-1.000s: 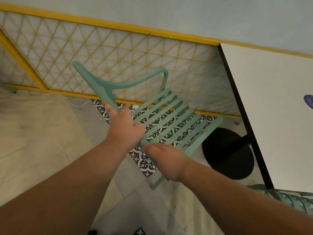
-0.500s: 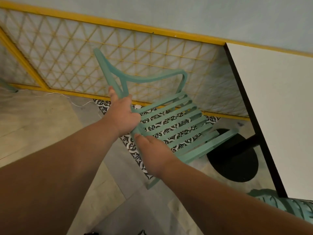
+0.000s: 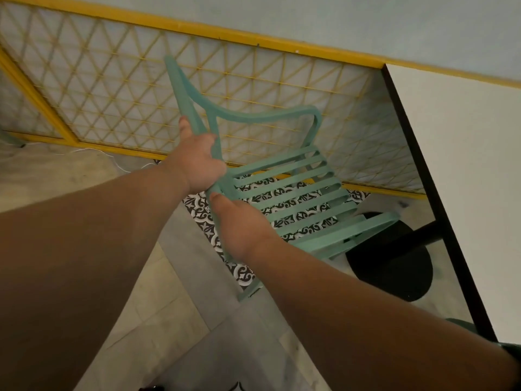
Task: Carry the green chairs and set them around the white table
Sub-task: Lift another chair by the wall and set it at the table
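A green slatted chair (image 3: 293, 193) stands tilted in the middle of the view, its seat pointing toward the white table (image 3: 462, 170) on the right. My left hand (image 3: 197, 159) grips the chair's back frame where it meets the armrest. My right hand (image 3: 239, 227) is closed on the near side rail of the seat, just below the left hand. The front edge of the seat reaches over the table's round black base (image 3: 392, 266). A dark green part of another chair (image 3: 462, 324) shows at the lower right, mostly hidden by my right arm.
A yellow-framed lattice panel (image 3: 112, 88) runs along the wall behind the chair. The floor has pale tiles, grey strips and a patterned black-and-white strip (image 3: 205, 218). A thin white cable (image 3: 93, 150) lies at the foot of the panel.
The chair has moved right toward the table with both hands on it, and its seat front now reaches over the black base. My left hand has slid higher on the back frame.
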The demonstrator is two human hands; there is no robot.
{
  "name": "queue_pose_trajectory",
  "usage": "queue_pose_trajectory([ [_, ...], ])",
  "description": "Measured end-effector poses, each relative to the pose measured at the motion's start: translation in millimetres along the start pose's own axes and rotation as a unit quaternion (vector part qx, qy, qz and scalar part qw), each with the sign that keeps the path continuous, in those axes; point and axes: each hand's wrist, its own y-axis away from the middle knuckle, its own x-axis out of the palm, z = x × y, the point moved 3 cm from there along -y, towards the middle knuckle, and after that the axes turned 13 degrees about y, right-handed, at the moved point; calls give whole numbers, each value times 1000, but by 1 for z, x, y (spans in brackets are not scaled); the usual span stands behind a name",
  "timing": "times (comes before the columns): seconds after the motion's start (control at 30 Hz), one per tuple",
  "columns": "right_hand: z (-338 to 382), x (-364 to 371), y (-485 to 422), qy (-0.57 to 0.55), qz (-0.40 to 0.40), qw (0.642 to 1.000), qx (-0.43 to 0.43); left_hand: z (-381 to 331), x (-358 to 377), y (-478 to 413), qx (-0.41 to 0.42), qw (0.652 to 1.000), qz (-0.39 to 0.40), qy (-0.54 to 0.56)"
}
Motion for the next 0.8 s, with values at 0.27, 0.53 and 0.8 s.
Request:
queue_pose_trajectory([
  [0.27,-18,4,5,-161,37,986,18,-4,-5,5,-16,1000,-2,-21],
  [0.53,-131,54,39,-240,29,954,178,-29,31,87,-73,987,-136,53],
  [0.8,-197,92,23,-8,127,977,169,-26,62,96,-108,979,-143,-95],
])
